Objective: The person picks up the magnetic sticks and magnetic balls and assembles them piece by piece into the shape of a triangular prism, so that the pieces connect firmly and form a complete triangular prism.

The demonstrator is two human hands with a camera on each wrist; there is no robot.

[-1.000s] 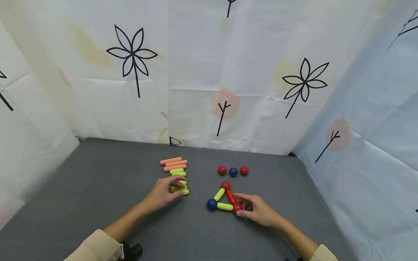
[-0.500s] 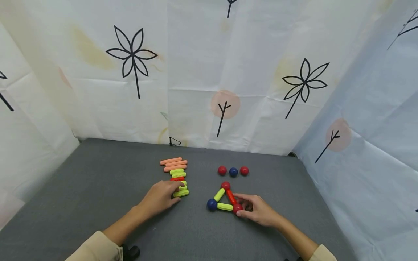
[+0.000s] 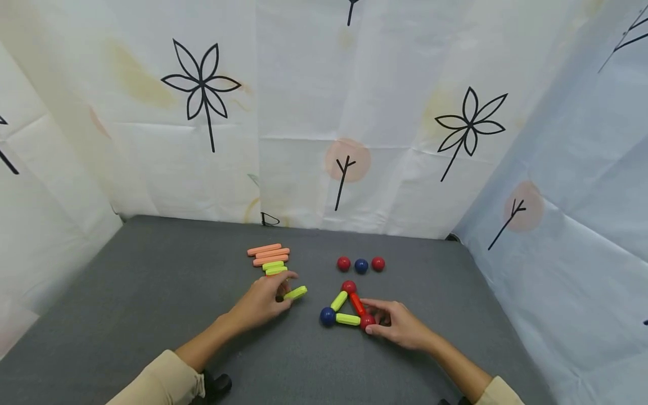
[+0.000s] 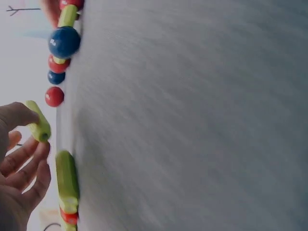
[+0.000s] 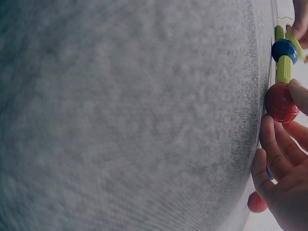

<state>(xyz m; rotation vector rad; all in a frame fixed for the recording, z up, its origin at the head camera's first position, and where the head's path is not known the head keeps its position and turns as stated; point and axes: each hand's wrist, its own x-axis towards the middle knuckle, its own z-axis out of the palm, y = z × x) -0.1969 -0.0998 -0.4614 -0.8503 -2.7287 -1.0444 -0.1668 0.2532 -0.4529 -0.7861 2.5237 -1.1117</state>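
My left hand [image 3: 260, 301] pinches a short yellow-green building stick [image 3: 296, 292] between thumb and fingers; in the left wrist view the stick [image 4: 41, 122] is held up off the table. Right of it lies a flat triangle of two yellow-green sticks, a red stick [image 3: 357, 304], a blue ball [image 3: 328, 316] and two red balls. My right hand [image 3: 402, 326] holds the triangle's near-right red ball [image 3: 367, 322], with the thumb on its near side and fingers behind. The right wrist view shows this red ball [image 5: 280, 103] joined to a yellow-green stick [image 5: 284, 70].
Behind the left hand, a column of sticks runs back from yellow-green [image 3: 276, 270] to several orange ones [image 3: 270, 261]; the hand hides part of it. Beyond the triangle, a blue ball [image 3: 361, 266] sits between two red balls. A patterned white cloth [image 3: 304, 112] bounds the grey table [image 3: 152, 270].
My left hand reached down to the near end of the stick column, took a yellow-green stick, and shifted right with it. The right hand and triangle have stayed put.
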